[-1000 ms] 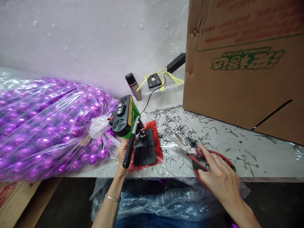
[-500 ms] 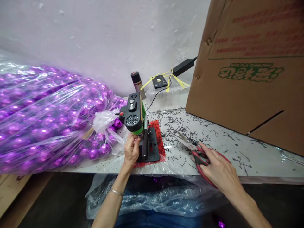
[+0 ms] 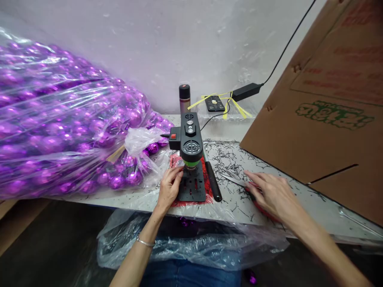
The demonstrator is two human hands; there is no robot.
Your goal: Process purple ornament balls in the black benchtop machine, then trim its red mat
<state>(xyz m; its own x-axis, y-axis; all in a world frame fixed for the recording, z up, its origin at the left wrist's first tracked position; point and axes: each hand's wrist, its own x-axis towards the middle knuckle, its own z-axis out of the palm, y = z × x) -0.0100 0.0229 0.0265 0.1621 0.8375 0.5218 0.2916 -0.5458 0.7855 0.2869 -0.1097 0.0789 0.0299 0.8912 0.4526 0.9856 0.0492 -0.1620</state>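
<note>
My left hand (image 3: 170, 186) is at the left edge of a small black press machine (image 3: 191, 133), its fingers pinched together under the green-rimmed head. Whatever they hold is too small to make out. Beneath the head lies the slotted black base plate (image 3: 191, 193), and a lever with a black grip (image 3: 213, 181) slants down on the machine's right side. Flat on the table are scissors (image 3: 231, 178) with red handles, blades pointing left. Over those handles rests my right hand (image 3: 271, 193), fingers stretched out and covering most of them.
A clear bag of shiny purple balls (image 3: 68, 127) fills the left side. On the right a large cardboard box (image 3: 329, 127) leans inward. Short black scraps (image 3: 229, 153) litter the white table. Behind stand a spray can (image 3: 184, 97) and a black power adapter (image 3: 247, 92).
The view has shifted, and the machine shows further right. Its lever now slants away to the right. My right hand's fingers have straightened over the scissors; my left hand stays by the press head.
</note>
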